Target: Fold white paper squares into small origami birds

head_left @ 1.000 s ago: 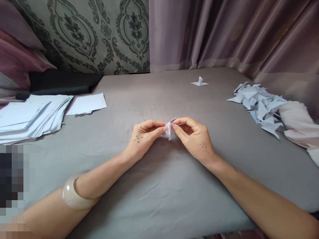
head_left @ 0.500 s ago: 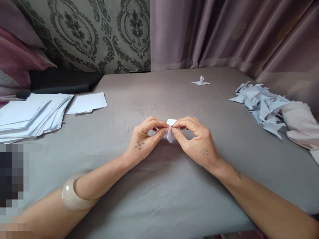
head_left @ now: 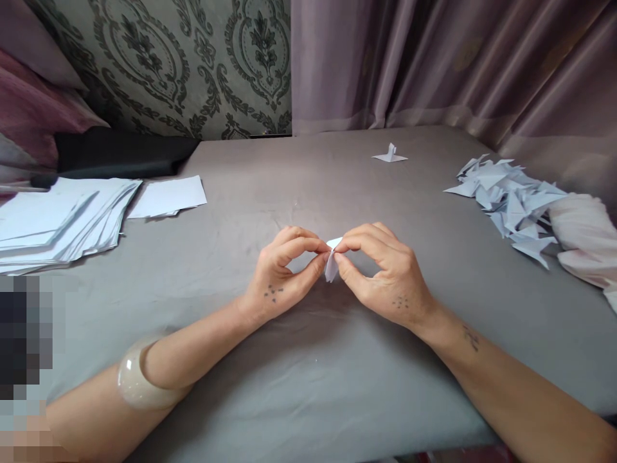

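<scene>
A small piece of folded white paper [head_left: 330, 269] is held between my two hands above the middle of the grey-covered table. My left hand [head_left: 284, 273] pinches its left side between thumb and forefinger. On the other side, the thumb and forefinger of my right hand [head_left: 388, 273] grip it as well. Part of the paper pokes up above the fingertips and a narrow part hangs below them; the fingers hide its centre. A pale bangle [head_left: 144, 379] circles my left forearm.
On the left lie a stack of white sheets [head_left: 62, 222] and a smaller pile of paper [head_left: 168, 196], before a black cloth [head_left: 125, 154]. Folded paper birds [head_left: 511, 199] are heaped at right beside a whitish cloth [head_left: 585, 238]. One folded paper figure [head_left: 390, 154] stands farther back.
The upper flap of the paper shows less than before, and the lower part looks slightly spread. My right hand has shifted a little to the right; both hands keep their pinch.
</scene>
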A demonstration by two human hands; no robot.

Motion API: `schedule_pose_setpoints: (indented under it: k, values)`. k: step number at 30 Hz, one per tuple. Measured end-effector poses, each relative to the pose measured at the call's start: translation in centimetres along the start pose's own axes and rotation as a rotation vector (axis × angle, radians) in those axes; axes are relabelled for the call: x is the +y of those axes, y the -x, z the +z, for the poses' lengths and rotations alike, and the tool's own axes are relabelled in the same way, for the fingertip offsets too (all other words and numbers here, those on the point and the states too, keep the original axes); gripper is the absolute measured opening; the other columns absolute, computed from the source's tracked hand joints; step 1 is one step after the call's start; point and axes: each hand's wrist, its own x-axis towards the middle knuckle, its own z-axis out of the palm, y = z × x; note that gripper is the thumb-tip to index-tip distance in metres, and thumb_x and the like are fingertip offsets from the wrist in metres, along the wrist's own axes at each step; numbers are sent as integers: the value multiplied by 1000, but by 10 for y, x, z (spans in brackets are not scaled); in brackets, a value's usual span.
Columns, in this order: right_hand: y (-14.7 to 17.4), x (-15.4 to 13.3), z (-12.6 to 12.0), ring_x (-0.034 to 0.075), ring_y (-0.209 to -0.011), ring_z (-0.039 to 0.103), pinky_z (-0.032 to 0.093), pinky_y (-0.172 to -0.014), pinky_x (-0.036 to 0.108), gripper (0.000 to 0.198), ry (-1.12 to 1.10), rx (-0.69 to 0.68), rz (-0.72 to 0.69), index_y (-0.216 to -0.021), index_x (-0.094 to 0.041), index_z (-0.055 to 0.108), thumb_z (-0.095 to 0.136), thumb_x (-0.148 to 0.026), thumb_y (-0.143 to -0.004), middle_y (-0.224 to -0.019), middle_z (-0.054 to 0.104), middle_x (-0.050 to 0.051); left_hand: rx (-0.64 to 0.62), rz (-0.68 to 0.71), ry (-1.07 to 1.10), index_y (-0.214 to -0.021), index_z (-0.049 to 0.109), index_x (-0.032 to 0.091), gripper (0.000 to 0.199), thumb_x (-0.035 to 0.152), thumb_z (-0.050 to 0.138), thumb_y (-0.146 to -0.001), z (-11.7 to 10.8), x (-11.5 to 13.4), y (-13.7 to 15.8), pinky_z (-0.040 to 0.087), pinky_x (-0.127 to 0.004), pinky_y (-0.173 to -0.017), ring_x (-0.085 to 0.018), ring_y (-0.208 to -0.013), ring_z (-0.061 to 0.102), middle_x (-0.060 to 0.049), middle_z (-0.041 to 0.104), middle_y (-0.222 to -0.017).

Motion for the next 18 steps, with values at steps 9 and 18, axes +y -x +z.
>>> schedule_pose_setpoints:
  k: [9, 18]
  values:
    - [-1, -1, 0, 15, -72, 57, 47, -74, 33, 13, -37, -15, 25, -78, -24, 58, 58, -11, -78, -76, 64, 0, -20, -38, 12, -79, 66, 19, 5, 20, 63, -84, 0, 2, 0, 49, -30, -73, -14, -76, 60, -3, 64, -79]
    - [-1, -2, 1, 15, -71, 57, 48, -73, 32, 15, -38, -17, 3, -78, -24, 59, 58, -10, -77, -75, 64, 0, -20, 43, -48, -79, 64, 20, 5, 18, 62, -83, 0, 0, 1, 49, -29, -72, -14, -74, 59, -2, 63, -77]
